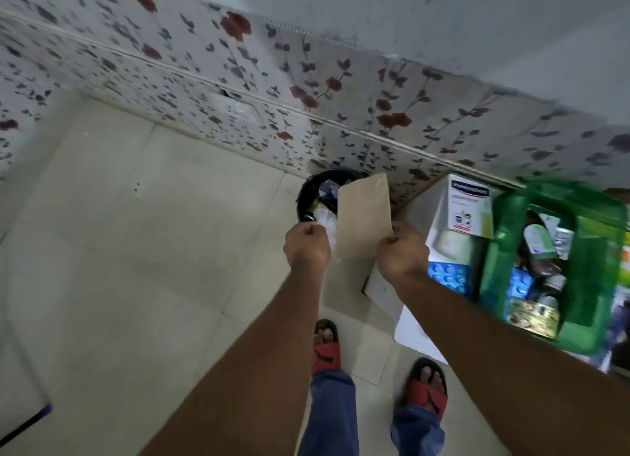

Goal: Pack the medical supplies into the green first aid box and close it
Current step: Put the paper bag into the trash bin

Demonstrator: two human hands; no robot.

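Forearms, both outstretched. Right hand pinches brown paper envelope at its lower right corner; left hand closed on crinkly clear wrapping. Envelope: likely light, limp. Green first aid box, open, right of grip.

black bin by floral wall | tiled floor | 2 red sandals

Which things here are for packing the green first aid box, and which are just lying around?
For the job:
green first aid box, open
white carton beside it
blue blister pack

Just around:
black bin on the floor
brown paper in the right hand
clear wrapper by the left hand
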